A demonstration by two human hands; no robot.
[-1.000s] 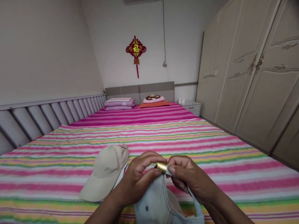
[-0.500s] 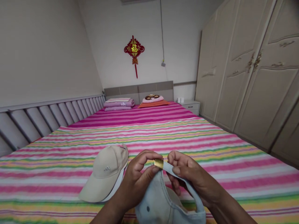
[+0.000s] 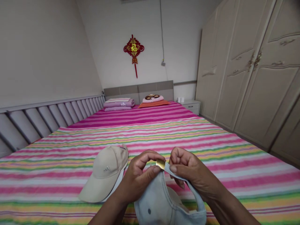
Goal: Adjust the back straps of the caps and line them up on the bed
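Observation:
A pale blue baseball cap (image 3: 156,200) is held at the bottom centre, its back opening and strap facing up. My left hand (image 3: 144,173) pinches the cap beside the gold buckle (image 3: 160,164), thumb below and index finger above. Close by, my right hand (image 3: 187,168) grips the cap's adjustment strap (image 3: 172,171) between thumb and curled fingers, just right of the buckle. The strap's tip is not distinguishable. Left of my hands, a beige cap (image 3: 107,165) with a small logo lies on the striped bedspread (image 3: 47,175), a whitish edge showing beneath it.
Folded purple bedding (image 3: 119,104) and a pink pillow (image 3: 152,99) on an orange cloth (image 3: 154,104) lie near the headboard (image 3: 122,90). A railing (image 3: 58,112) runs along the left. To the right stand a nightstand (image 3: 193,107) and a tall wardrobe (image 3: 248,93).
My right hand has shifted slightly up along the strap towards the buckle, its fingers more tightly curled. My left hand stays at the buckle, and the beige cap has not moved.

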